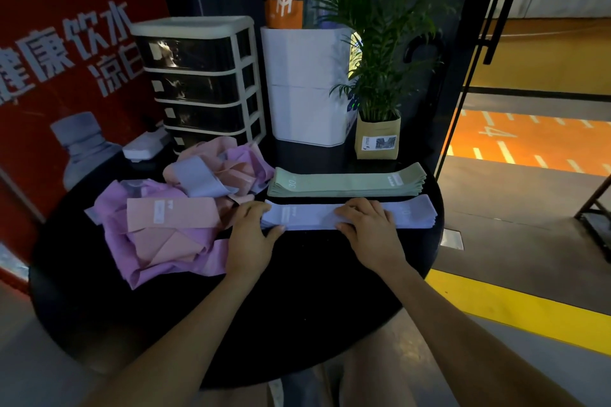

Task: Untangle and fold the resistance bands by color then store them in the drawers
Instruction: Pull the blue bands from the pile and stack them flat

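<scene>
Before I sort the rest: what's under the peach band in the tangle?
The peach band lies on purple bands and other peach ones; whatever sits deeper in the pile is covered.

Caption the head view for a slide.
Both hands press the flat lavender band stack; tangled pink bands wait.
</scene>
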Available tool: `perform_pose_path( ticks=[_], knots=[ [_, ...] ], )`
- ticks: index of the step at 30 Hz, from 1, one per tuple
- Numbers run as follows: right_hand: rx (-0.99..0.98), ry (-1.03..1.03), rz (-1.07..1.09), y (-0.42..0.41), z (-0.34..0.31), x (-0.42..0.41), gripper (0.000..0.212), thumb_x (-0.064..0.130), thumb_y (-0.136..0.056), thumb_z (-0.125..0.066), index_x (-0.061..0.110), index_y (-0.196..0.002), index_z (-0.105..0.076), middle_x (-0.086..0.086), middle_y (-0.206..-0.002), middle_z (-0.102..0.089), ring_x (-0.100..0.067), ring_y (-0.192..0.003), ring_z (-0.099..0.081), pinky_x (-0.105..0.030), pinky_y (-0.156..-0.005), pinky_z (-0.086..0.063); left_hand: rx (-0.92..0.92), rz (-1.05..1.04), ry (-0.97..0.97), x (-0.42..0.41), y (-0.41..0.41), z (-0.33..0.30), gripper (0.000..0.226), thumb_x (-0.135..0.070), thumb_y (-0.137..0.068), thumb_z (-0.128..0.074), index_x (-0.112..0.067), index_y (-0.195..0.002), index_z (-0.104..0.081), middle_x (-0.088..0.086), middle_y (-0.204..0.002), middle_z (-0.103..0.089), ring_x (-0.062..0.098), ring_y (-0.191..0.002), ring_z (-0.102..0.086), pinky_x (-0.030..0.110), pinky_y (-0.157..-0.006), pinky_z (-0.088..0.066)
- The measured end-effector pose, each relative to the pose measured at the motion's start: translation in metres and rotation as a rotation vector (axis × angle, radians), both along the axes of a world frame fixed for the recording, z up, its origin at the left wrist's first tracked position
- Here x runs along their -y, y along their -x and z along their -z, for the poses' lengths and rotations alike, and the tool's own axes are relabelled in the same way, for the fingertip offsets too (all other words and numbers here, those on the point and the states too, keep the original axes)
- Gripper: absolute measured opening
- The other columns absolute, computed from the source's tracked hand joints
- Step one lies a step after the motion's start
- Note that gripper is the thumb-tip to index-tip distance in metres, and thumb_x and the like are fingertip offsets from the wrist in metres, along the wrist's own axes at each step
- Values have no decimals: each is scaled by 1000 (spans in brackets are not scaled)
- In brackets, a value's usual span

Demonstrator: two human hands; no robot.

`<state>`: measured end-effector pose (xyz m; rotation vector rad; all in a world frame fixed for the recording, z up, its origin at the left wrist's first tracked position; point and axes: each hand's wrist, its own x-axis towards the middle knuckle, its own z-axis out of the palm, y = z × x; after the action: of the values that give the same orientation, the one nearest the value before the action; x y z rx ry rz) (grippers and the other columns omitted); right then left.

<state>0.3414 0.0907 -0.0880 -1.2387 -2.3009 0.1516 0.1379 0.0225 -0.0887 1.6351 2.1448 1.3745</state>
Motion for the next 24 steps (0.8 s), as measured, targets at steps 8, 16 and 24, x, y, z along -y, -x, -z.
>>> perform_pose_path(
  ticks=[8,16,24],
  knots=[
    [-6,3,7,1,0,3,26,31,-93,-52,22,-116,-62,2,-121,-52,-22,-115,-43,-30,-85,-22,13,10,-3,2,-1,-2,38,-9,-78,-73,-2,-112,-59,10,-122,-50,19,-113,-49,21,-99,-34],
    [-31,100,-46,28,-27,-6,33,29,-94,-51,16,-125,-57,-4,-124,-50,-24,-116,-42,-32,-92,-32,-38,2,-1,0,19,-33,25,-8,-85,-60,-7,-111,-60,3,-109,-54,19,-102,-53,19,-85,-35],
    [-137,203,-225,125,-56,-7,24,12,-86,-60,1,-107,-65,-20,-105,-59,-36,-100,-55,-38,-85,-44,-172,-44,-45,11,78,-69,28,-2,-83,-59,-8,-111,-60,8,-117,-52,19,-103,-53,17,-78,-33]
  ],
)
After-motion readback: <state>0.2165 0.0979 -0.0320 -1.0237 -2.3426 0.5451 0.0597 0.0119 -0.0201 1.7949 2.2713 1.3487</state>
